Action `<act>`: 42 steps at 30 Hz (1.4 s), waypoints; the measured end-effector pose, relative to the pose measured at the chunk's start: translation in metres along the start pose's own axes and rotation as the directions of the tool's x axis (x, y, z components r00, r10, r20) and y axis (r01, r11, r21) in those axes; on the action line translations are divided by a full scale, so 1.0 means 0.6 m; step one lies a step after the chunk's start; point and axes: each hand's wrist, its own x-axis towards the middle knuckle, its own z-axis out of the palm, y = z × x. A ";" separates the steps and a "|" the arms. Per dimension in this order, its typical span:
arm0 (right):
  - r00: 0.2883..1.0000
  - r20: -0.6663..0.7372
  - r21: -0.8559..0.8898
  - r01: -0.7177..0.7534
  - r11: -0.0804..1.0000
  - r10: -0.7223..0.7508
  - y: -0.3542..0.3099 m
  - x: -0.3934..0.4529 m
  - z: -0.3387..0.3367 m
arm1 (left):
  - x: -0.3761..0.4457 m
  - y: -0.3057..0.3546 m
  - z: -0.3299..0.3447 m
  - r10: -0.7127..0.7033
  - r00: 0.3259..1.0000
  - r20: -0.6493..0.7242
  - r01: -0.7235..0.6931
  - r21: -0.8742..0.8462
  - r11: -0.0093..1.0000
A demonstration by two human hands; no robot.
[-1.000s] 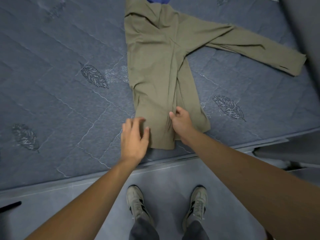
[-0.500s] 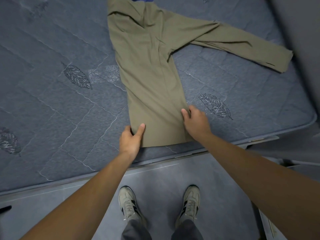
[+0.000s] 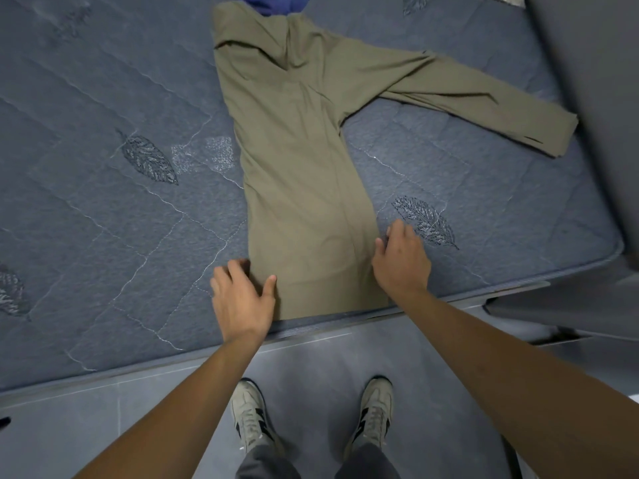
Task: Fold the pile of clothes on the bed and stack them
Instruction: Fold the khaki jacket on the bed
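Olive shirt (image 3: 304, 174), half folded, flat on bed (image 3: 103, 188).
Hem lies at the near bed edge; one sleeve (image 3: 477, 105) spread right. Left hand (image 3: 242, 299) wide, thumb on hem corner. Right hand (image 3: 401, 261) wide, fingers loose, at the right hem edge. Blue cloth (image 3: 273, 3) beyond collar.

We've got an olive-green long-sleeved garment (image 3: 297, 160) lying flat on the grey quilted mattress (image 3: 103, 202), body folded narrow lengthwise, hem at the near edge. One sleeve stretches out to the right, cuff near the mattress side. We see a blue garment (image 3: 273, 3) peeking out beyond its collar.
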 end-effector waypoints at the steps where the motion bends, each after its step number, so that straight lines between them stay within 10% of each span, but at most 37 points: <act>1: 1.000 -0.008 0.014 0.016 1.000 -0.016 0.000 0.009 -0.010 | 0.004 0.009 -0.008 0.064 0.997 -0.042 -0.062 0.052 0.997; 16: 0.986 -0.111 -0.056 0.121 0.991 -0.126 0.210 0.322 -0.160 | 0.125 0.421 0.111 0.694 0.695 0.187 -0.718 0.147 0.680; 31: 0.981 0.105 -0.175 0.181 0.968 -0.164 0.472 0.611 -0.284 | 0.205 0.809 0.370 0.747 0.516 0.419 -0.854 0.188 0.484; 42: 0.974 0.072 -0.134 0.223 0.966 -0.215 0.463 0.602 -0.303 | 0.175 0.810 0.409 0.672 0.594 0.442 -0.804 0.319 0.502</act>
